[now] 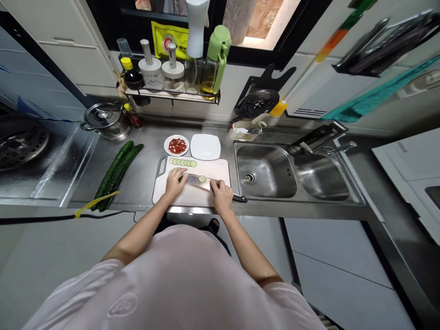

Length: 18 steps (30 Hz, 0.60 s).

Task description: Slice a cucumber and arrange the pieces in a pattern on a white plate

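Note:
A pale cutting board [192, 197] with a grey-edged handle lies on the counter before me. My right hand [222, 195] grips a kitchen knife [194, 179] where blade meets handle; the black handle sticks out to the right. One round cucumber slice [202, 178] rests on the flat of the blade. At the blade's left end, my left hand [175, 183] has its fingers curled over a small dark green cucumber piece [180, 178], mostly hidden. Along the board's far edge runs a row of overlapping cucumber slices [183, 162].
Two whole cucumbers [115, 174] lie to the left, beside a lidded pot [106, 120]. Behind the board stand a plate of chopped red pieces [177, 145] and a white plate [205, 146]. A double sink [266, 172] is on the right. A rack [172, 93] holds bottles and jars.

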Motion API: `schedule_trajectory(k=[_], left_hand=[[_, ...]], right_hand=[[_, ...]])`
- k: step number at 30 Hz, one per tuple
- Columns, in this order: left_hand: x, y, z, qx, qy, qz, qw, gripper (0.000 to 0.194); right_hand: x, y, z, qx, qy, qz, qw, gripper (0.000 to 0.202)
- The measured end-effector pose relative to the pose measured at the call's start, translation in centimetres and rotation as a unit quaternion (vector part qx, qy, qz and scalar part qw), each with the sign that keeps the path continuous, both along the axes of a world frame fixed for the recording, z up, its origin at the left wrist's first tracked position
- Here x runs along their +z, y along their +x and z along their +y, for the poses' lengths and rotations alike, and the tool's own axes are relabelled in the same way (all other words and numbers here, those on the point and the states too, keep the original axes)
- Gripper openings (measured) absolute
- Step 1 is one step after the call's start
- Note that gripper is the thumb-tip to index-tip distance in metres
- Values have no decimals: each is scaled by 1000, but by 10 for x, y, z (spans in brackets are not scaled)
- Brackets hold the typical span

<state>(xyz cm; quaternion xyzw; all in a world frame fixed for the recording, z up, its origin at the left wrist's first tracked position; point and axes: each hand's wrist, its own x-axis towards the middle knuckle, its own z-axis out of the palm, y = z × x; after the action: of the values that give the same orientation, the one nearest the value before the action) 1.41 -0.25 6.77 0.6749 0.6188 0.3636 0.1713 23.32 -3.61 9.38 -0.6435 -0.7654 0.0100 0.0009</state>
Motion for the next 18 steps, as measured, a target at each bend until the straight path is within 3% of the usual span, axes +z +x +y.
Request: schedule_trajectory(k=[3,6,12,18], left_hand=[[14,17,4,-93,-50,49,993,34],[19,30,7,-146,-94,87,981,35],[17,41,12,-185,-142,74,970,28],[13,44,21,-201,-174,58,962,37]], right_hand=[[-4,0,-2,16,26,3,1000,35],[-5,1,-4,27,30,5,999,35],[-7,7,-8,24,10,2,1000,35],[-11,9,-12,21,-2,2,1000,36]])
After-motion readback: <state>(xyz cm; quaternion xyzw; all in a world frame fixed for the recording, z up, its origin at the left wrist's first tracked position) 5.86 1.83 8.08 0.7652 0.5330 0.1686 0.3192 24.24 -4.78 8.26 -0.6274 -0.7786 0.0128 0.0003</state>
